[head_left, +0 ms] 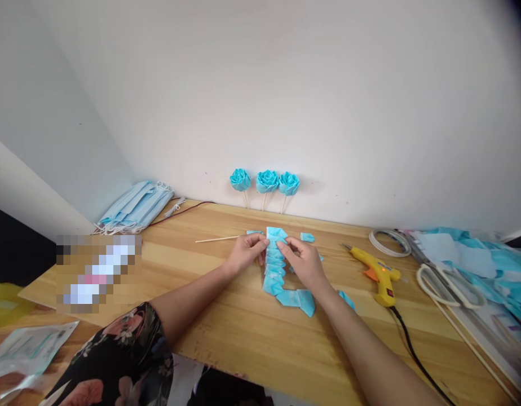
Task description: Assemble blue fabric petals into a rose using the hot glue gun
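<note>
A long strip of folded blue mask fabric (276,265) hangs over the middle of the table, its lower end curling to the right across the wood. My left hand (247,251) pinches its left edge near the top. On the opposite edge, at about the same height, my right hand (301,256) grips the strip with thumb and fingers. Small folded blue pieces (308,237) lie around both hands. Beside my left hand rests a thin wooden stick (216,239). Three blue fabric roses (267,181) on sticks lean against the wall behind.
A yellow glue gun (376,273) with a black cord lies on the right. Past it are white-handled scissors (450,286), a white coil (389,242) and blue fabric scraps (472,254). Blue face masks (137,204) are stacked at back left. A clear packet (30,349) lies at front left.
</note>
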{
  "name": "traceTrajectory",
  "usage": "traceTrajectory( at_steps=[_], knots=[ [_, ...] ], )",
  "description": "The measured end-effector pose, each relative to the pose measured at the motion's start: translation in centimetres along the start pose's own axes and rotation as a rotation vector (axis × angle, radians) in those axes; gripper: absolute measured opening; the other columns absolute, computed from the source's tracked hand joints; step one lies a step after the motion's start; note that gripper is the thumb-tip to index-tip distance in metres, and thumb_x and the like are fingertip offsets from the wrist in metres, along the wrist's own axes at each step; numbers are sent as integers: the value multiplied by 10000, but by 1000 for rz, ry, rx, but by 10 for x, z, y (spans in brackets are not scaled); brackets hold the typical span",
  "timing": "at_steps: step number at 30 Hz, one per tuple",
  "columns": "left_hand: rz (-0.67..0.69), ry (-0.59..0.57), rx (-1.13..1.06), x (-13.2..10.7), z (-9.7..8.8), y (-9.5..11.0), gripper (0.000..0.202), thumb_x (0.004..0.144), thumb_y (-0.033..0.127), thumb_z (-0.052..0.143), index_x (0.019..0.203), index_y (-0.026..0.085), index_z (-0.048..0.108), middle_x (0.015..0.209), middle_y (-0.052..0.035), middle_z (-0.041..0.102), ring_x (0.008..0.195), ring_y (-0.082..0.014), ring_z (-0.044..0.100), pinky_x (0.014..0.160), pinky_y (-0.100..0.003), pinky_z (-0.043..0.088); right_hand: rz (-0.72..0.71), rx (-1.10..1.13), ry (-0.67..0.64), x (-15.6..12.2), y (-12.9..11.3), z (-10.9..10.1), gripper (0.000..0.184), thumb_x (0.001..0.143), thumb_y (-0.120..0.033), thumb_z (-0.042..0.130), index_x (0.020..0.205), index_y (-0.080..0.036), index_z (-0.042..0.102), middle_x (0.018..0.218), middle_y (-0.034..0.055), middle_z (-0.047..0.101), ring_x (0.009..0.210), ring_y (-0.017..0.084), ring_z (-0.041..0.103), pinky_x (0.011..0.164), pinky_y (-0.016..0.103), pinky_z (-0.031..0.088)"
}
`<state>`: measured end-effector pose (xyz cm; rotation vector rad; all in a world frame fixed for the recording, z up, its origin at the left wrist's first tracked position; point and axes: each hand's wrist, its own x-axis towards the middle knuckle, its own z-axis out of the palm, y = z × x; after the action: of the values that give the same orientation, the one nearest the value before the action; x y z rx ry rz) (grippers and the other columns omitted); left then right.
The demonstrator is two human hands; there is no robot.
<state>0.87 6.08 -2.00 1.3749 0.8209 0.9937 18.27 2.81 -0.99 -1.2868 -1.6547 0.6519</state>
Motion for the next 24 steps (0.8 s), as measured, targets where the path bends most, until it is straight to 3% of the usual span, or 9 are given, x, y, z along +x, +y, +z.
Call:
traceTrajectory(
  at_steps=[6, 24],
  knots=[
    [27, -14, -23, -1, 0, 0, 552, 775, 675, 586, 649, 142, 520, 548, 0, 563, 432, -104, 549, 458, -226, 438, 10, -26, -10, 0, 1, 0, 369, 881, -478, 533, 639, -200, 529, 551, -30, 462, 536, 121, 420, 496, 241, 346],
    [-8, 15, -43, 3, 0, -4, 616, 770, 737, 529, 675, 130, 559, 543, -20, 577, 426, -108, 551, 429, -219, 439, -38, -64, 8, -1, 1, 0, 402, 927, -461, 485, 621, -201, 509, 550, -30, 474, 542, 122, 438, 541, 249, 350]
  ],
)
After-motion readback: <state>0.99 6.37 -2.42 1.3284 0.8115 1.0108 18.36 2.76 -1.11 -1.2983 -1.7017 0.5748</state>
